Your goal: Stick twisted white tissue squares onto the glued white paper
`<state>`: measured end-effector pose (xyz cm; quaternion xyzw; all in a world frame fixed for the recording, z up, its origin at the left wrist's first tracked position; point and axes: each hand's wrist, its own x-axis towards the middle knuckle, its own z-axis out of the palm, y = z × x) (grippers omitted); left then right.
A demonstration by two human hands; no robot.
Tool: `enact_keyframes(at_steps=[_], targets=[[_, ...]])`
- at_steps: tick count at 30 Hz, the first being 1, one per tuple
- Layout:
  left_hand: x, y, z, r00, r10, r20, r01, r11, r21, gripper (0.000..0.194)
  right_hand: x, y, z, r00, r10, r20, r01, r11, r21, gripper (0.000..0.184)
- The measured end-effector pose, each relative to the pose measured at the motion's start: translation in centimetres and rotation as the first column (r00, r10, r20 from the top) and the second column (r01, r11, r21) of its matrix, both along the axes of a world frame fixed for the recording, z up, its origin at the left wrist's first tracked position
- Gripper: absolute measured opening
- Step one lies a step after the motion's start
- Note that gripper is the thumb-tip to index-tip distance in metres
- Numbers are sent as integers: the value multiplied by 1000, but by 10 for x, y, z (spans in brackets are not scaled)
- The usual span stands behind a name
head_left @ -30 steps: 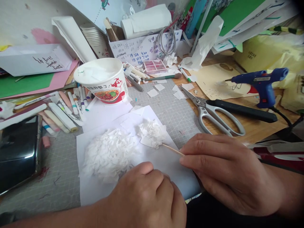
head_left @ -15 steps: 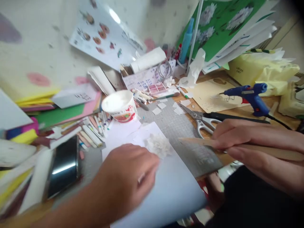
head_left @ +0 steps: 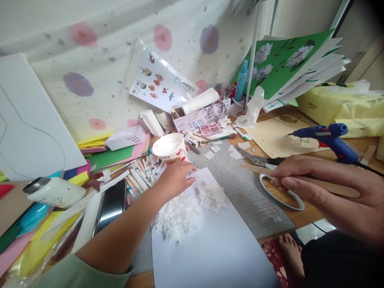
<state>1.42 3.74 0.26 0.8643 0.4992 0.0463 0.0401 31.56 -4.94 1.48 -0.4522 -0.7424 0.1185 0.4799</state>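
My right hand (head_left: pixel 327 188) is closed around a flat wooden stick (head_left: pixel 255 169) whose pointed tip reaches left over the cutting mat (head_left: pixel 240 196). My left hand (head_left: pixel 177 178) pinches a small pale scrap of paper (head_left: pixel 191 175) just in front of the white paper tub (head_left: pixel 169 146). Below that hand, a large fluffy white paper flower (head_left: pixel 177 218) lies on a white sheet (head_left: pixel 210 248). Beside it sits a smaller white paper flower (head_left: pixel 211 196). Scissors (head_left: pixel 258 160) lie beyond the stick, their handles partly behind my right hand.
A blue glue gun (head_left: pixel 325 136) rests at the right on cream paper. Markers (head_left: pixel 139 176), a dark phone (head_left: pixel 111 204) and a white bottle (head_left: pixel 54 192) crowd the left. Small paper squares (head_left: pixel 214 149) lie on the mat. A green flower picture (head_left: pixel 288 68) leans behind.
My left hand has moved forward from over the sheet towards the tub, uncovering the large flower. The view has tilted up. My right hand still holds the stick in much the same place.
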Motion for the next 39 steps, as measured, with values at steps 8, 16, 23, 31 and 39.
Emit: enact_keyframes(at_steps=[8, 16, 23, 31, 39], targets=[[12, 13, -12, 998, -40, -40, 39, 999, -4, 17, -1, -2, 6, 994, 100, 49, -95, 992, -88, 16], [14, -12, 15, 984, 54, 170, -28, 988, -153, 13, 0, 0, 4, 996, 80, 50, -73, 989, -128, 13], [16, -74, 28, 909, -54, 414, 283, 808, -517, 10, 3, -6, 3, 981, 194, -7, -193, 968, -159, 12], [35, -77, -4, 987, 39, 156, 7, 959, -284, 14, -12, -16, -2, 750, 648, 130, -619, 758, -207, 19], [43, -80, -8, 994, -9, 106, 16, 998, -60, 13, -25, -16, -13, 687, 629, 363, -594, 774, -217, 12]])
